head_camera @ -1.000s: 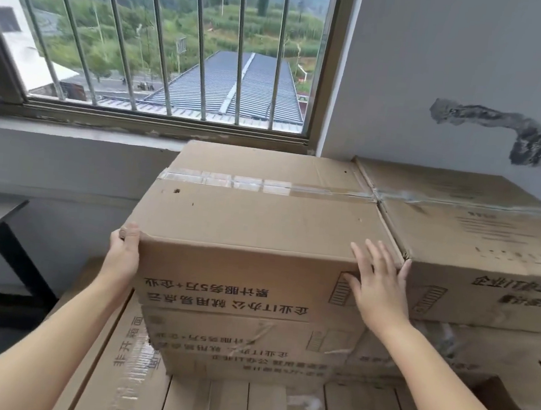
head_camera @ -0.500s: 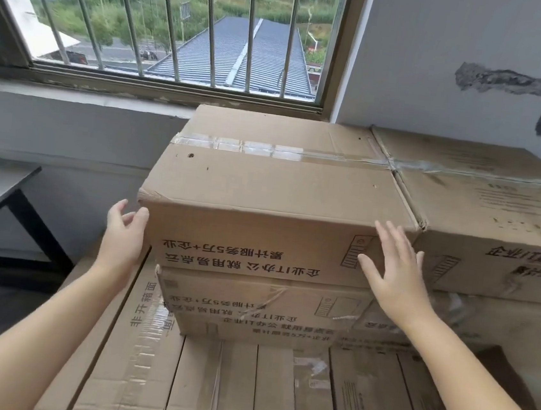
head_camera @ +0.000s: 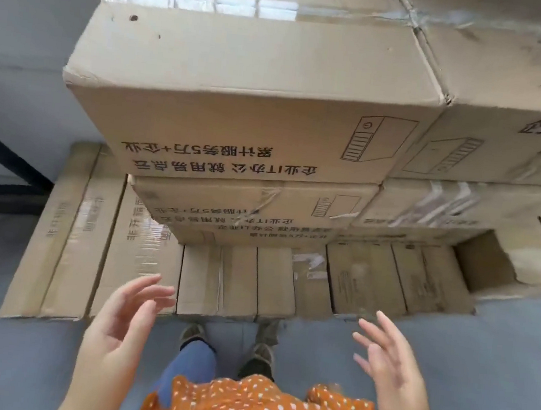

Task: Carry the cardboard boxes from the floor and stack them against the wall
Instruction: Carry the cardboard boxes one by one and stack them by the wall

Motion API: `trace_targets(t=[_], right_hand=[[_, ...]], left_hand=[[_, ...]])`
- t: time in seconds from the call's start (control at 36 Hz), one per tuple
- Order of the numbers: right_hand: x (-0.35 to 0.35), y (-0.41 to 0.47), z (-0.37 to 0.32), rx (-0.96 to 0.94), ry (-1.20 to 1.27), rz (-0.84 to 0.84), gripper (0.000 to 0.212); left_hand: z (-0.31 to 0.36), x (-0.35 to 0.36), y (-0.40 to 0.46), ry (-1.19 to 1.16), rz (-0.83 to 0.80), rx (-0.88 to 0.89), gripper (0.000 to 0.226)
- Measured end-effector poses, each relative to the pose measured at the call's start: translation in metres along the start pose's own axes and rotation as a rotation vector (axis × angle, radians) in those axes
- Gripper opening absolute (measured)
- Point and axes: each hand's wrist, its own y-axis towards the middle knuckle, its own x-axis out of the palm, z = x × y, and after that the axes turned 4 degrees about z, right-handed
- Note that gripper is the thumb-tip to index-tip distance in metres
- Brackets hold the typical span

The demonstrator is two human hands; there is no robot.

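A large brown cardboard box point(head_camera: 250, 99) with upside-down black print sits on top of a stack of like boxes point(head_camera: 252, 203) by the wall. A second stack point(head_camera: 514, 97) stands right beside it on the right. My left hand point(head_camera: 127, 316) and my right hand point(head_camera: 390, 357) hover low in front of the stacks, palms facing each other, fingers spread. Neither hand touches a box or holds anything.
Flat cartons point(head_camera: 92, 236) lie on the grey floor point(head_camera: 496, 362) at the foot of the stacks, with an open box point(head_camera: 486, 264) at the right. A black table leg point(head_camera: 10, 160) crosses the left edge. My feet point(head_camera: 227, 347) stand close to the flat cartons.
Both hands have come off the top box and dropped back toward my body. The view has tilted down from the window to the floor and my feet.
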Motion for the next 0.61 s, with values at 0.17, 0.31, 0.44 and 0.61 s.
trace_targets(t=[0.17, 0.31, 0.44, 0.61], right_hand=[[0.007, -0.016, 0.003, 0.033, 0.053, 0.167, 0.092], [0.023, -0.038, 0.001, 0.014, 0.132, 0.381, 0.091], [0.050, -0.081, 0.007, -0.006, 0.216, 0.642, 0.085], [0.098, -0.140, 0.024, -0.040, 0.310, 0.952, 0.064]], left_hand=[[-0.003, 0.017, 0.010, 0.004, -0.116, -0.054, 0.025], [0.006, 0.018, 0.038, 0.015, -0.244, -0.025, 0.032], [0.018, 0.012, 0.064, 0.054, -0.484, 0.055, 0.034], [0.014, 0.004, 0.091, 0.120, -0.784, 0.096, 0.045]])
